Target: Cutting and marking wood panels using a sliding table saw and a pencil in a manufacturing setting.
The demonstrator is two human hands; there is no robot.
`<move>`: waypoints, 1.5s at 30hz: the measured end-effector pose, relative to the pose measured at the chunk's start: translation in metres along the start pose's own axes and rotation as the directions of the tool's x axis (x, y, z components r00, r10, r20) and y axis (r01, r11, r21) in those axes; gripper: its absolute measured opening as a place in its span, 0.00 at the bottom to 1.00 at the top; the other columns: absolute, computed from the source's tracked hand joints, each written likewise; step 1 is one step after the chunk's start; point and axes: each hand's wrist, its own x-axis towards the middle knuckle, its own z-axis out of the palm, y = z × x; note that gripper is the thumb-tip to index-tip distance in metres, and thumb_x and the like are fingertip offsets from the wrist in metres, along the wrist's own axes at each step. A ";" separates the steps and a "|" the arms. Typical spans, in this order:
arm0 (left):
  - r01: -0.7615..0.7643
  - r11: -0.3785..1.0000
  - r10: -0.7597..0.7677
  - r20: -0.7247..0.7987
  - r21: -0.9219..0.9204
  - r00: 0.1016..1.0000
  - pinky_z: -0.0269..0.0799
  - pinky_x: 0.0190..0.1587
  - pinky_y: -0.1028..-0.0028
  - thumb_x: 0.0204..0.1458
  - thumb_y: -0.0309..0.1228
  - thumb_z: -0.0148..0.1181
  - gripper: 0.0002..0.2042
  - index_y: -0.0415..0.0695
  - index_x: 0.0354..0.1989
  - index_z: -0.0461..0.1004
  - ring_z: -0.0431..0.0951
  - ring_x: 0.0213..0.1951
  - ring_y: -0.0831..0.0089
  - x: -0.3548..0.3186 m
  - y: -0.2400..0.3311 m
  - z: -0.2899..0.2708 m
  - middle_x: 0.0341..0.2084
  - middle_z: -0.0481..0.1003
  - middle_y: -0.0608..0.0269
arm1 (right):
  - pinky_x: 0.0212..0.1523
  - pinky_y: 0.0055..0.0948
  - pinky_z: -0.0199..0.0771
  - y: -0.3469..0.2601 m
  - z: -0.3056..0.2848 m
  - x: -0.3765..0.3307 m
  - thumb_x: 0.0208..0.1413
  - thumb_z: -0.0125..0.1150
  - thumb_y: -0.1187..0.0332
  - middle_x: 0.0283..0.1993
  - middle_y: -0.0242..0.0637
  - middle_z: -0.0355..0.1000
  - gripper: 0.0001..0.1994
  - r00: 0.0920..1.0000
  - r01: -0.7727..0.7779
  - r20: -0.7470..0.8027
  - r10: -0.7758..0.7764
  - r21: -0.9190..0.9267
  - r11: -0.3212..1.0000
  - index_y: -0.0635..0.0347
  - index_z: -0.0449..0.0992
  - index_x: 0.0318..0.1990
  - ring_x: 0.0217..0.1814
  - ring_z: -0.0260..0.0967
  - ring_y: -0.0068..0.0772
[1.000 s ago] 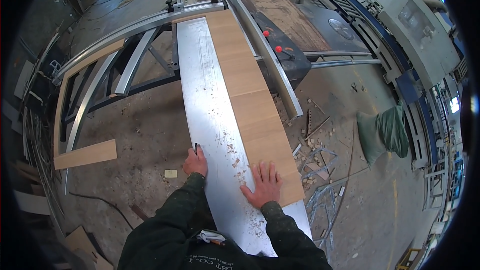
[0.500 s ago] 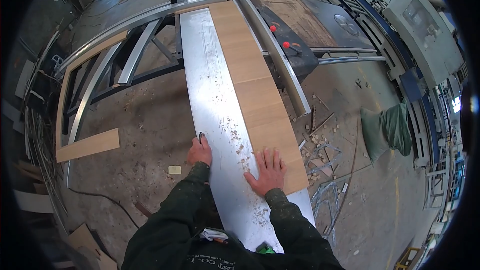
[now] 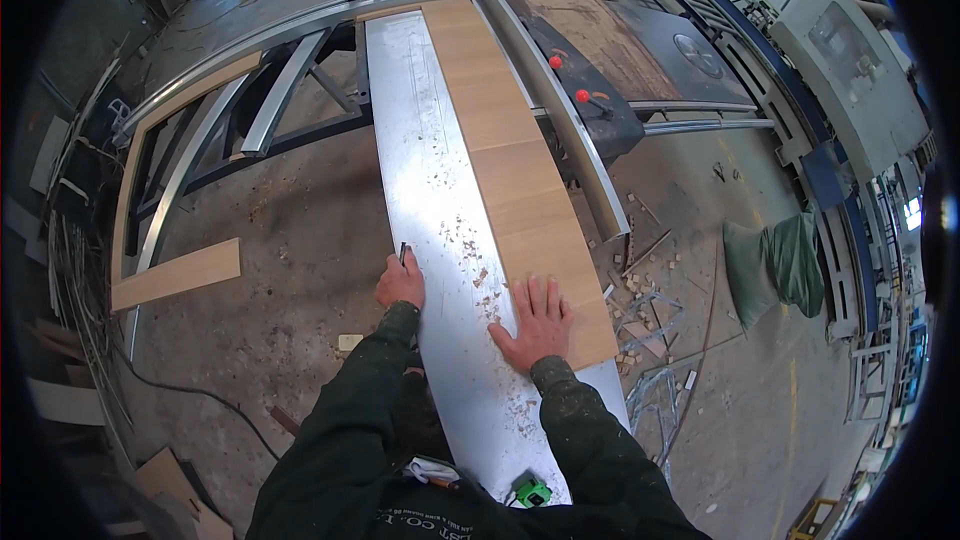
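A long wooden board lies along the right side of a silver metal sliding table. My right hand rests flat on the board's near end, fingers spread and thumb toward the bare metal. At the table's left edge my left hand is closed around something; a short black handle-like end sticks up from the fist, the rest hidden. Wood chips are scattered over the metal. A green tape measure sits at the table's near end, close to my body.
A metal fence rail runs right of the board, beside a dark machine table with red knobs. Left stands a support frame with a wooden strip. Offcuts and a green sack are on the right floor.
The metal table and board have slid a little forward along the fence, my hands keeping their places on them. More of the green tape measure shows now.
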 end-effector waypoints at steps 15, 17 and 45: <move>-0.058 0.994 0.047 -0.125 -0.089 0.991 0.74 0.44 0.43 0.66 0.57 0.42 0.27 0.44 0.42 0.76 0.81 0.40 0.37 -0.099 -0.083 0.042 0.36 0.82 0.39 | 0.75 0.59 0.42 0.021 0.067 -0.129 0.57 0.58 0.37 0.81 0.39 0.51 0.42 0.990 0.053 -0.130 -0.057 -0.039 0.998 0.45 0.60 0.75 0.83 0.40 0.56; -0.088 0.992 0.075 -0.148 -0.086 0.986 0.75 0.43 0.44 0.66 0.55 0.43 0.26 0.43 0.42 0.75 0.82 0.39 0.39 -0.094 -0.082 0.042 0.34 0.82 0.40 | 0.75 0.59 0.42 0.018 0.069 -0.126 0.57 0.58 0.37 0.81 0.39 0.51 0.42 0.987 0.057 -0.146 -0.063 -0.042 0.997 0.45 0.60 0.75 0.83 0.40 0.56; -0.135 0.985 0.118 -0.154 -0.108 0.981 0.75 0.40 0.43 0.66 0.55 0.44 0.25 0.42 0.40 0.74 0.82 0.36 0.39 -0.073 -0.104 0.033 0.32 0.82 0.41 | 0.76 0.58 0.39 -0.016 0.075 -0.122 0.58 0.58 0.38 0.82 0.40 0.48 0.43 0.993 0.030 -0.109 -0.037 -0.072 0.997 0.47 0.57 0.76 0.84 0.37 0.54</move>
